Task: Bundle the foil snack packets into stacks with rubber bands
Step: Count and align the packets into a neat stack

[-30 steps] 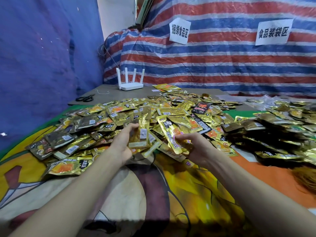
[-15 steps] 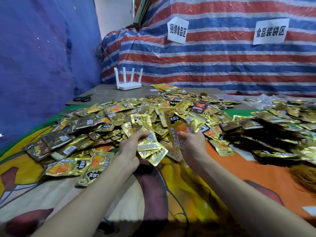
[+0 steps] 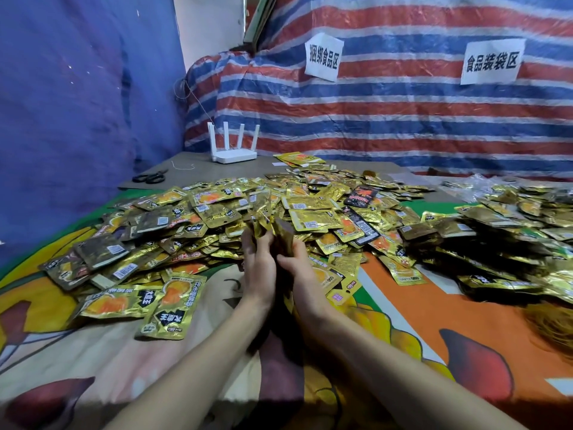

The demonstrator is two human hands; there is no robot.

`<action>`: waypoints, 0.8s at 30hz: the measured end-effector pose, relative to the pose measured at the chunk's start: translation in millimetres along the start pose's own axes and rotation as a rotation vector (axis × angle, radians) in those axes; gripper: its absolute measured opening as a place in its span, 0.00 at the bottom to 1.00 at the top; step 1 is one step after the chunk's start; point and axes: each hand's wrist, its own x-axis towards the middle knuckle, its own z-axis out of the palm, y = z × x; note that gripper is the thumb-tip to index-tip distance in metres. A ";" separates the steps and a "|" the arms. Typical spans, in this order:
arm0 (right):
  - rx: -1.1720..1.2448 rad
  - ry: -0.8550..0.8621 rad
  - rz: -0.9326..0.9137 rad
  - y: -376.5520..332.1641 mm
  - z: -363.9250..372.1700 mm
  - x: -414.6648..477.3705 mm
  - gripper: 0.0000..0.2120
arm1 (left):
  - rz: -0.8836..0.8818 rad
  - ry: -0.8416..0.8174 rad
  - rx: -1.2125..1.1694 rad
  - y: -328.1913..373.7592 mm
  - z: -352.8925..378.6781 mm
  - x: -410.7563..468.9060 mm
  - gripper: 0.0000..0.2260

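At frame centre a stack is standing on end, long axis pointing up and away. Loose packets are crowding behind it from left to right; scissors and a router are sitting upper left. The left hand and right hand are gripping the stack's sides, fingers curled.

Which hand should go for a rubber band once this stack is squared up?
Right, probably. Both hands clasp the packet stack upright between them. The tan tangle at the picture's right edge, seemingly rubber bands, lies nearer the right hand; the left hand could hold the stack alone.
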 end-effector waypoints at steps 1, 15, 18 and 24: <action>0.011 0.007 0.000 -1.7 2.2 -0.7 0.19 | 0.084 -0.002 0.025 -1.7 1.9 -0.3 0.24; -0.089 -0.158 -0.065 10.2 -27.7 -6.1 0.37 | 0.565 -0.260 0.290 -10.5 -5.2 -4.2 0.30; -0.197 -0.237 -0.067 13.3 -36.9 -6.5 0.36 | 0.550 -0.275 0.319 -7.4 0.7 -9.2 0.24; -0.362 -0.253 -0.169 2.9 -34.8 -6.4 0.35 | 0.504 -0.339 0.409 -5.6 0.4 -8.3 0.25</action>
